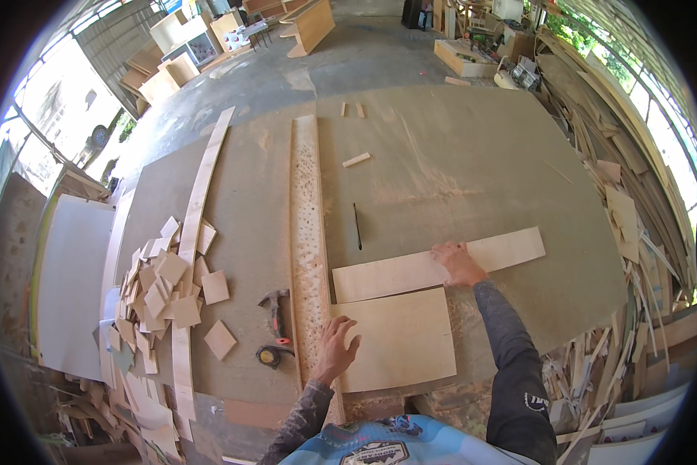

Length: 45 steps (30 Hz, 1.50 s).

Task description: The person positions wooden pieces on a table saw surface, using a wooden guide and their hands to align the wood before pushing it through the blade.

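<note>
A long plywood strip (511, 246) lies at a slight slant on the large worktable. My right hand (458, 265) is laid across its middle, fingers reaching to the far edge and closed on it. Just nearer to me is a wider rectangular plywood panel (399, 341), its far edge close along the strip. My left hand (336, 346) rests at the panel's left edge, fingers bent but apart, beside a long board pitted with holes (308, 201). A claw hammer (275, 310) and a tape measure (269, 356) lie left of that board.
Several small square wood pieces (170, 269) are heaped at the left over a long narrow strip (207, 182). A thin dark rod (357, 225) and a small wood stick (357, 160) lie beyond the plywood strip. Offcuts (589, 372) crowd the right side.
</note>
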Available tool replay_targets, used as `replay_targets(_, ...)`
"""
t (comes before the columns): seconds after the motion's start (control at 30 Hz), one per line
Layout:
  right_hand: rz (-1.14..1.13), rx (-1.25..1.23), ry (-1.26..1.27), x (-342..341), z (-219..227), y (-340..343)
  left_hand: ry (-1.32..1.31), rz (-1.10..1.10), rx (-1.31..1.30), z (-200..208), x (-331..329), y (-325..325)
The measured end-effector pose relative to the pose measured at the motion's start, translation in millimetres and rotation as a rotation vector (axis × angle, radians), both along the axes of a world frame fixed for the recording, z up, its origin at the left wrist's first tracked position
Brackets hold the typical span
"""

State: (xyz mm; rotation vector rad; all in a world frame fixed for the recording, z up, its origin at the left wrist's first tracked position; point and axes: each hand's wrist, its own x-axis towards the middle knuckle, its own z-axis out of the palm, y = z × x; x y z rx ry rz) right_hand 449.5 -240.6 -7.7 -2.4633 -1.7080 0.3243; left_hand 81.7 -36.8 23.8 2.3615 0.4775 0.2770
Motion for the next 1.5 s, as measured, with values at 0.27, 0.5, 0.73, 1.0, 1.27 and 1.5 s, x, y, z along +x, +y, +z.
replay_targets(0.27,0.144,-0.058,0.125,-10.9,-17.3,10.2,0.350,-0.153,0.262,-10.8,8.2,7.2)
replay_targets(0.5,0.058,0.023,0.291,-27.2,-20.7,23.3,0.377,-0.250,0.254,-32.2,18.4,39.2)
replay_targets(0.73,0.010,0.209,0.357,-23.2,-55.6,30.5,0.360,-0.236,0.357,-18.7,87.7,91.3)
replay_targets(1.0,-0.051,0.230,0.287,-38.9,-53.4,10.7,0.528,-0.317,0.275,-16.1,107.4,105.3)
replay_targets(1.27,-0.352,0.421,0.228,-261.8,-31.9,-36.3,0.473,-0.307,0.272,-27.2,102.9,118.1)
replay_targets(1.5,-0.334,0.319,0.189,-344.2,-17.9,-67.1,0.389,-0.296,0.368,-38.0,102.0,119.2)
